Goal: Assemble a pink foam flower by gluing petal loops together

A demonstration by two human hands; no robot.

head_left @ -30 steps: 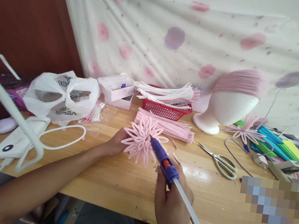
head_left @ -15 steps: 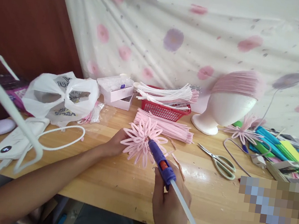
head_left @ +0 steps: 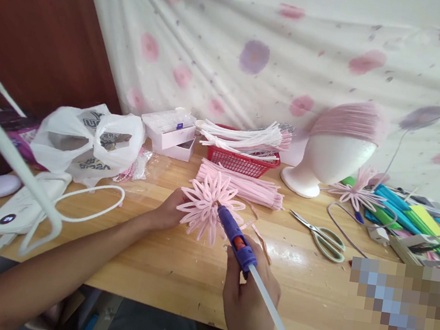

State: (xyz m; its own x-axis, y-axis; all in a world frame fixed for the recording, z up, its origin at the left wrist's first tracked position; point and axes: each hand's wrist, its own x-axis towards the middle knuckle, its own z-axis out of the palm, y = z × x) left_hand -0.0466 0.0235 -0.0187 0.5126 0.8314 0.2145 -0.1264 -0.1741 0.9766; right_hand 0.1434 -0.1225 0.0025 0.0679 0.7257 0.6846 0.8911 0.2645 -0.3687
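A looped pink pipe-cleaner flower [head_left: 206, 207] faces up over the wooden table [head_left: 157, 265]. My left hand [head_left: 170, 210] holds it from behind on the left; the petals hide most of the fingertips. In my right hand [head_left: 251, 295] is a blue glue gun [head_left: 234, 235], its nozzle at the flower's centre and a long clear glue stick [head_left: 275, 315] sticking out of its back. Just behind the flower lies a bundle of pink pipe cleaners [head_left: 245, 185].
Behind stand a red basket [head_left: 242, 163] of pipe cleaners, small boxes [head_left: 170, 136] and a foam head [head_left: 335, 159]. Scissors [head_left: 322, 238] lie to the right. A plastic bag [head_left: 87, 143], a power bank [head_left: 28, 206] and a white curved arm [head_left: 19, 167] are at left.
Both hands, the flower and the glue gun hold nearly the same places. The whole view has shifted very slightly.
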